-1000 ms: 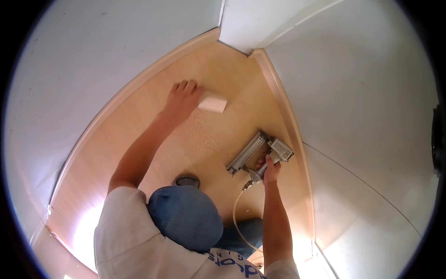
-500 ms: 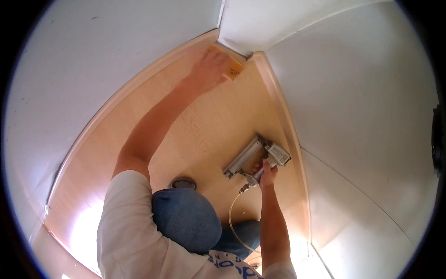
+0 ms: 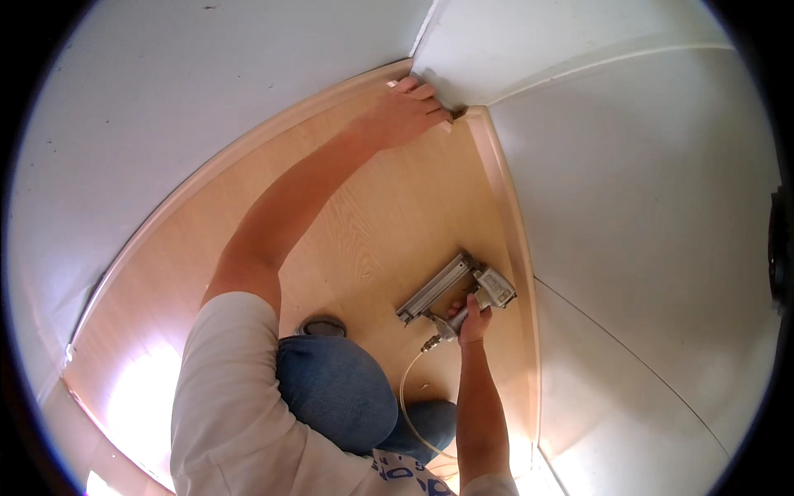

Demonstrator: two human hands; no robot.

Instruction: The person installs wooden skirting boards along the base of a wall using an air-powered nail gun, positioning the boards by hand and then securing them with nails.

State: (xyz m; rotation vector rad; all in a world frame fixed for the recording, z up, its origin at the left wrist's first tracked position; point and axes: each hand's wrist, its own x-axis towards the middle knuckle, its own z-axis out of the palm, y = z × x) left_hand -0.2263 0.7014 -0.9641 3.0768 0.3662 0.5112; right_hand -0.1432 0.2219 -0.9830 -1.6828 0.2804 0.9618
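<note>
My left hand (image 3: 407,114) reaches to the far corner, its fingers bent over a short wooden trim piece (image 3: 447,126). Only pale ends of that piece show past the hand. It sits at the foot of the wall, between two long skirting strips; whether it touches the wall I cannot tell. My right hand (image 3: 473,321) is wrapped round the handle of a silver air nail gun (image 3: 438,286). The nail gun is low over the wood-patterned floor (image 3: 364,215), near the right strip. A thin pale air hose (image 3: 403,388) runs from its fitting back toward me.
Pale grey walls (image 3: 637,190) close in on the left, right and far sides. Wooden skirting runs along the left wall (image 3: 273,120) and right wall (image 3: 514,215). My bent knee (image 3: 335,393) and a shoe (image 3: 322,326) are in the near middle.
My left hand has moved slightly right and farther into the corner with the trim piece, whose orange printed face no longer shows. The nail gun stays nearly in place.
</note>
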